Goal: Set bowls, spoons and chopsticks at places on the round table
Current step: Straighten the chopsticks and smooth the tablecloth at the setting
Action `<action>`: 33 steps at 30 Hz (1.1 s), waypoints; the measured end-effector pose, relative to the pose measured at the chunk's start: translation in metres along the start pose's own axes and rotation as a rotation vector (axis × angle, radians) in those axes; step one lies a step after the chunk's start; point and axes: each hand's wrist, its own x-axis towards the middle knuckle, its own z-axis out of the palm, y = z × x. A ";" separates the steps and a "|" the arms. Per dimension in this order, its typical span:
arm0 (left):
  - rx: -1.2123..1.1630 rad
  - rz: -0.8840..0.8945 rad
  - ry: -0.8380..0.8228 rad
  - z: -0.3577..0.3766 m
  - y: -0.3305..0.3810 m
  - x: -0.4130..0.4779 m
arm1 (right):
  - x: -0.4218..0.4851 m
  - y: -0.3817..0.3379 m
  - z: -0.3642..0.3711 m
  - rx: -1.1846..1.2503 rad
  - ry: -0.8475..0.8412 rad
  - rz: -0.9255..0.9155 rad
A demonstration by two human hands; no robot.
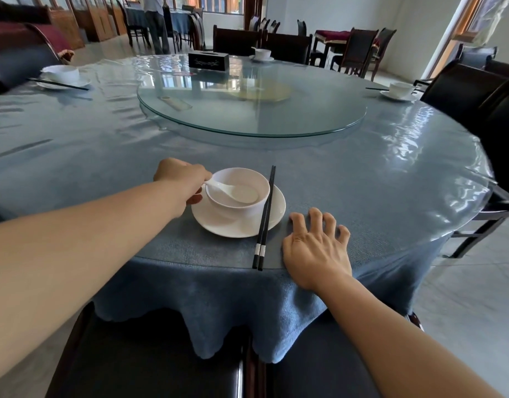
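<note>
A white bowl [241,206] stands on a white saucer [218,222] near the front edge of the round table [362,179]. A white spoon [233,191] lies inside the bowl with its handle pointing left. My left hand [181,176] pinches that handle at the bowl's left rim. Black chopsticks [265,216] lie across the saucer's right side, their ends reaching the table edge. My right hand [313,245] rests on the tablecloth just right of the chopsticks, fingers spread and bent, holding nothing.
A glass turntable [305,110] fills the table's middle, with a black tissue box [208,61] at its far side. Other bowl settings stand at the far left [62,74], far middle [261,54] and right [400,89]. Dark chairs [149,357] ring the table.
</note>
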 end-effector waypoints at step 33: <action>1.001 0.095 -0.263 -0.095 0.044 -0.141 | -0.055 -0.028 -0.130 -0.087 -0.363 -0.008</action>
